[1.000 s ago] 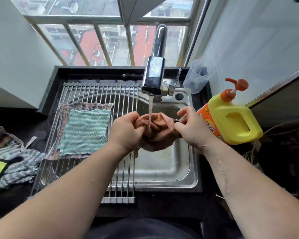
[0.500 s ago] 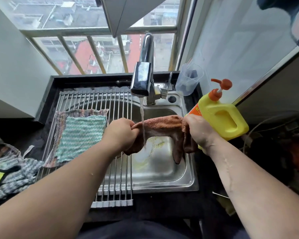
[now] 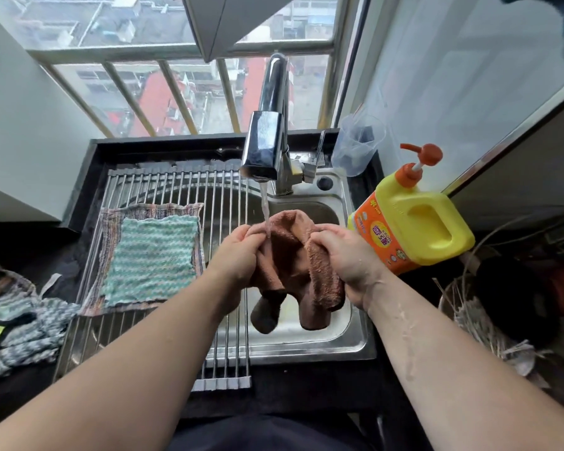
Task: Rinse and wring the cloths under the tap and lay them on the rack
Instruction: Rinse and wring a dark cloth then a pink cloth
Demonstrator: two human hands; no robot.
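A wet brown cloth hangs bunched over the sink, under the running tap. My left hand grips its left part and my right hand grips its right part; two ends dangle below. Water falls on the cloth close to my left fingers. On the roll-up wire rack over the sink's left side lie a green-and-white cloth on top of a striped cloth, both spread flat.
A yellow pump bottle stands right of the sink, touching distance from my right hand. A clear plastic cup sits behind it. More cloths are piled on the dark counter at left. A basket is at right.
The cloth was balled under the tap, then stretched wide between my hands; now my hands have come closer together and the cloth sags in folds with its ends hanging lower.
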